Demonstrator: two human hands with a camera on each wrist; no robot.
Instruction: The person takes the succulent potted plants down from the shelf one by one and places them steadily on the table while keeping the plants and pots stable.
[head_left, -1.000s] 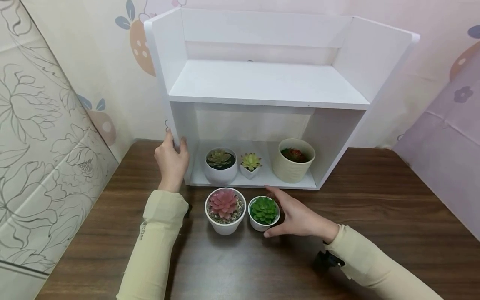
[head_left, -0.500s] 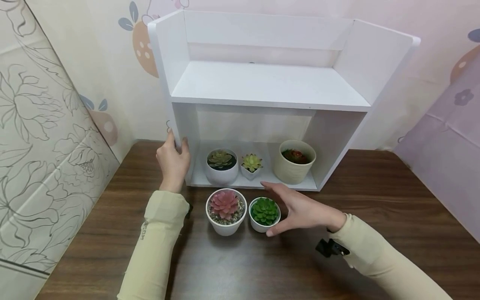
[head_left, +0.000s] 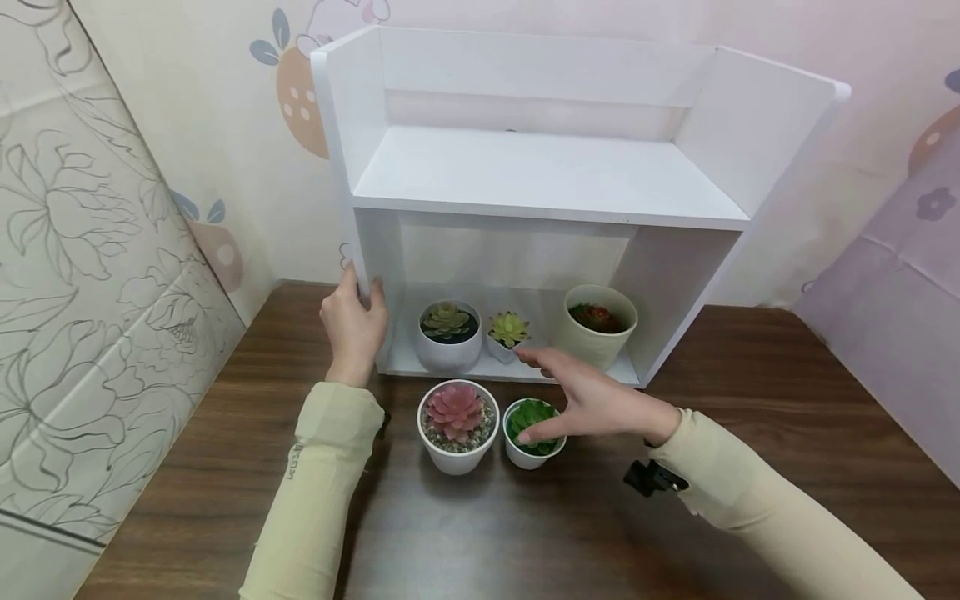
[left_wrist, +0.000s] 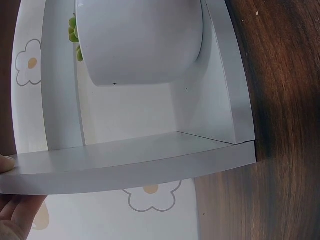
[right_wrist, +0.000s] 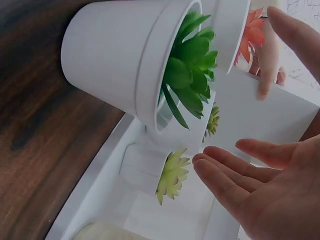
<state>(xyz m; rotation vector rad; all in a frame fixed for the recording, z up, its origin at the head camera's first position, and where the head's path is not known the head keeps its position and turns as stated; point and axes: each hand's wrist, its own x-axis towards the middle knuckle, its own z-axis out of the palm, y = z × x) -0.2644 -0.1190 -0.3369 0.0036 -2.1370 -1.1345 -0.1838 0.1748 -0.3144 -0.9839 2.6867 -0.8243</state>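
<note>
My left hand (head_left: 354,329) grips the left side panel of a white two-tier shelf (head_left: 555,175), thumb inside and fingers outside. In the left wrist view the panel (left_wrist: 125,170) lies between its thumb and fingers. My right hand (head_left: 600,404) hovers over a small green succulent (head_left: 529,421) in a white pot, with thumb and fingers spread. Nothing is between them in the right wrist view, where the green plant's pot (right_wrist: 115,55) stands apart from the fingers. Left of it, a larger white pot holds a pink succulent (head_left: 456,410) over pebbles.
Inside the lower tier stand a round white pot (head_left: 448,350), a small pot with a yellow-green succulent (head_left: 508,329) and a cream pot (head_left: 600,337) with a reddish plant. Beneath everything is a dark wooden table (head_left: 480,550); patterned cloth hangs behind and at both sides.
My right hand has risen away from the green succulent's pot, its thumb now overlapping the leaves in the head view. My left hand keeps its hold on the panel. The head view has shifted slightly.
</note>
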